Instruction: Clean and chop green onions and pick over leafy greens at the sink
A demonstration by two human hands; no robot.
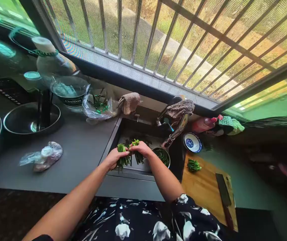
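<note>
clock: read with the sink (128, 125) at its centre, twelve towards the barred window (156, 43)
left hand (114, 158): fingers curled round the left bunch of green stems (123, 160), thumb pointing to three o'clock
right hand (141, 149): pinching the right bunch of green stems (139, 158) — the fingertips of both hands meet, or nearly, between the two bunches
stems: both bunches held over the sink, cut ends up, lengths hanging down
metal bowl (169, 156): inside the sink at four o'clock, more greens in it, partly behind the right forearm
tap (181, 126): at two o'clock, a grey-brown cloth (181, 108) draped over it
blue-and-white bowl (192, 143): at three o'clock, beside the sink
cutting board (198, 197): at four o'clock; a small green bundle (194, 165) lies towards its eleven, a cleaver (223, 190) along its three o'clock side
counter (83, 144): at nine o'clock, carrying a knotted plastic bag (55, 154) — contents unclear
clear bag (90, 112): at ten o'clock, green scraps inside
brown towel (130, 103): at eleven o'clock, behind the sink
</note>
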